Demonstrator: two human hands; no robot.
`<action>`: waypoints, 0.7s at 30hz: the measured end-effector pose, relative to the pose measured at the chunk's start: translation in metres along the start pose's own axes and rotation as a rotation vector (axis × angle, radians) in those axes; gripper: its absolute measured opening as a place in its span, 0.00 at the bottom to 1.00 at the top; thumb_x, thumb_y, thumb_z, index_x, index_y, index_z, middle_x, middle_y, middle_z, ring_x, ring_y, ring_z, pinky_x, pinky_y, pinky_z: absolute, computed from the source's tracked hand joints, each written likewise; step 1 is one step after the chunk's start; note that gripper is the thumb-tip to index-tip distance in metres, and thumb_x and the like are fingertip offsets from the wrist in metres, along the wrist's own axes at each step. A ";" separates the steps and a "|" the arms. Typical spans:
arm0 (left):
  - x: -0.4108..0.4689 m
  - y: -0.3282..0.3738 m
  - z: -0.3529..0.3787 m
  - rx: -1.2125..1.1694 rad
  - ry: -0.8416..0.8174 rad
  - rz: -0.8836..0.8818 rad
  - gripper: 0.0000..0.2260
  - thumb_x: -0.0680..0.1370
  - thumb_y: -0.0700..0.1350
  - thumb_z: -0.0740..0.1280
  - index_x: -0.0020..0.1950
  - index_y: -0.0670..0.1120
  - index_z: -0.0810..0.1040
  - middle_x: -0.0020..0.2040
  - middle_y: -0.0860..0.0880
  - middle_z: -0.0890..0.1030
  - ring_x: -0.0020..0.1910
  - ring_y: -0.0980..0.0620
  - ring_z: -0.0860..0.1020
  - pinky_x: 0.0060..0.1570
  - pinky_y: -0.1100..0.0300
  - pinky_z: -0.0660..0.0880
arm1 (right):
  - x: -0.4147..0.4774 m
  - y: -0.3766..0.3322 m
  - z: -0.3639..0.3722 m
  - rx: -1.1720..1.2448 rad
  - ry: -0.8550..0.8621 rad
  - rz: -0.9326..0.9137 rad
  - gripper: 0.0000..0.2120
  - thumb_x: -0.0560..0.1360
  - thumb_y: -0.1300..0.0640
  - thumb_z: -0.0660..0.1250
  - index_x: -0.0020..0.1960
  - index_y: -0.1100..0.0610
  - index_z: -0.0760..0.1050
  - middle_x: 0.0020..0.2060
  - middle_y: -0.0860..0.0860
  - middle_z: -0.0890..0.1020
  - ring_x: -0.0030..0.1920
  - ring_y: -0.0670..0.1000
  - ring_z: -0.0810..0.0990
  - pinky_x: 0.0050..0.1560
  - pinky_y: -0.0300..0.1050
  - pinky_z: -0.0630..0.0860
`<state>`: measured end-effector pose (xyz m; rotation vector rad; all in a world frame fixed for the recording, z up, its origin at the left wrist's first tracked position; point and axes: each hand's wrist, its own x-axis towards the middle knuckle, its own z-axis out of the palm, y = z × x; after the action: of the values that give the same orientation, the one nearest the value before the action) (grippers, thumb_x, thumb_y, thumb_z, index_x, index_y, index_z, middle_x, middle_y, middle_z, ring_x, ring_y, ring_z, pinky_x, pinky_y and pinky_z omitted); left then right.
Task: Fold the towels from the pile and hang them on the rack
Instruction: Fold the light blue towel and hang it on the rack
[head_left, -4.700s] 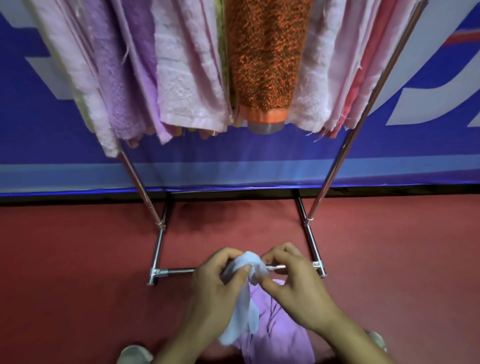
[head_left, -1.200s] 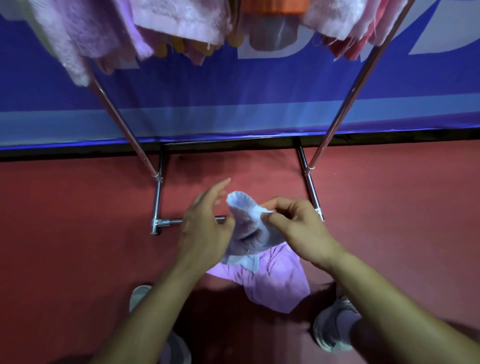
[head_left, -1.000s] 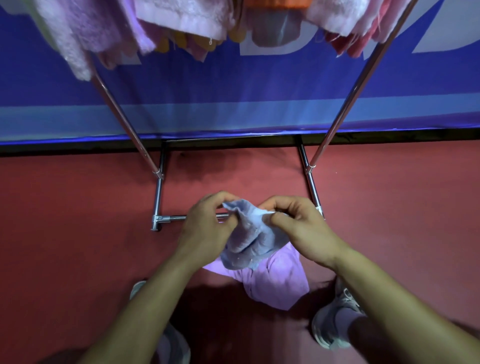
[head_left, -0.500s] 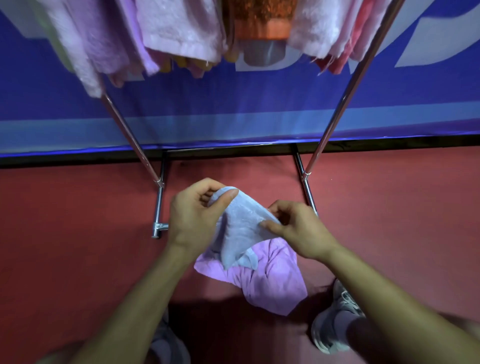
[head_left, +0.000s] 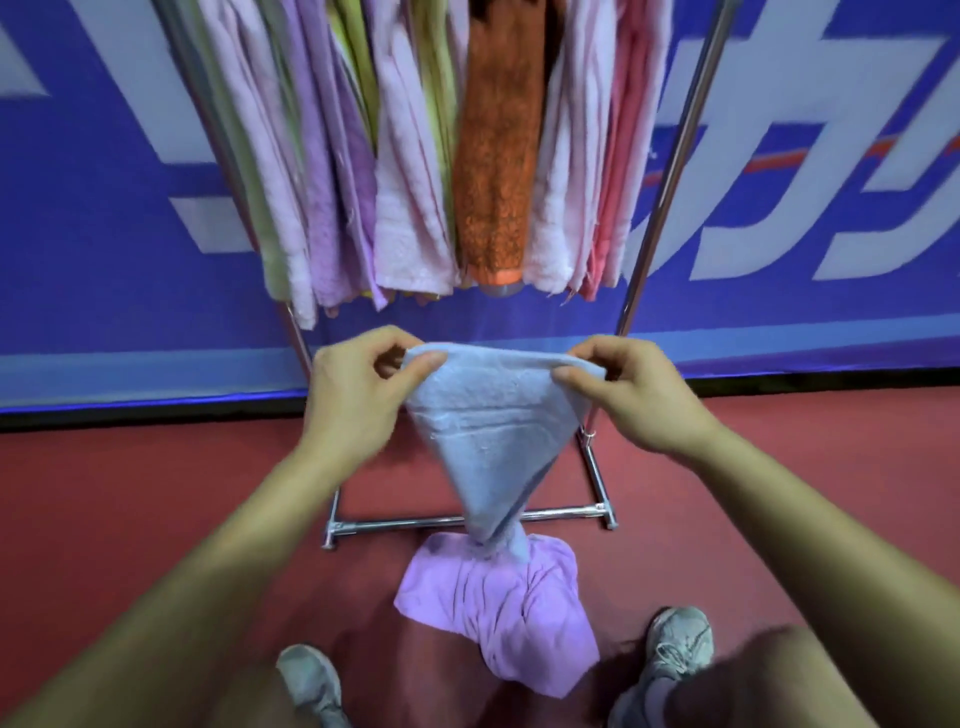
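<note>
Bunched between the hands a moment ago, the blue towel (head_left: 493, 431) now hangs spread in front of the rack (head_left: 670, 171) — left hand (head_left: 358, 400) and right hand (head_left: 634, 395) each pinch a top corner, its tip over the purple towel (head_left: 498, 608) on the floor (head_left: 156, 493). Folding can likely begin.

rack (head_left: 655, 208) packed with hanging towels (head_left: 415, 171)

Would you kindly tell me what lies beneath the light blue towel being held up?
Below the light blue towel a crumpled purple towel lies on the red floor. The hanging tip hides part of its top edge and a stretch of the rack's base bar.
</note>
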<state>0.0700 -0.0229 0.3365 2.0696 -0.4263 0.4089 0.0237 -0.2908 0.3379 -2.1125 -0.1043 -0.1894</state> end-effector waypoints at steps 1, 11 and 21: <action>0.007 0.012 -0.007 -0.005 0.013 0.027 0.06 0.75 0.46 0.75 0.39 0.52 0.81 0.27 0.56 0.75 0.28 0.64 0.69 0.31 0.70 0.65 | 0.000 -0.017 -0.010 -0.004 0.015 -0.016 0.06 0.78 0.56 0.71 0.43 0.57 0.81 0.33 0.42 0.79 0.33 0.38 0.72 0.38 0.33 0.70; 0.060 0.097 -0.051 -0.042 0.111 0.151 0.06 0.77 0.49 0.72 0.44 0.49 0.83 0.31 0.49 0.78 0.31 0.58 0.70 0.35 0.58 0.70 | -0.002 -0.135 -0.084 -0.099 0.143 -0.130 0.08 0.79 0.56 0.70 0.46 0.61 0.80 0.29 0.47 0.76 0.27 0.39 0.69 0.30 0.32 0.68; 0.067 0.120 -0.056 0.044 0.092 0.125 0.06 0.78 0.51 0.71 0.44 0.50 0.82 0.32 0.54 0.78 0.30 0.57 0.71 0.38 0.53 0.73 | -0.013 -0.157 -0.098 0.030 0.055 -0.003 0.09 0.79 0.58 0.70 0.47 0.64 0.80 0.35 0.54 0.81 0.33 0.45 0.81 0.36 0.39 0.81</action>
<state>0.0678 -0.0424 0.4837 2.0637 -0.4962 0.5906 -0.0222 -0.2927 0.5181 -2.0756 -0.0775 -0.2460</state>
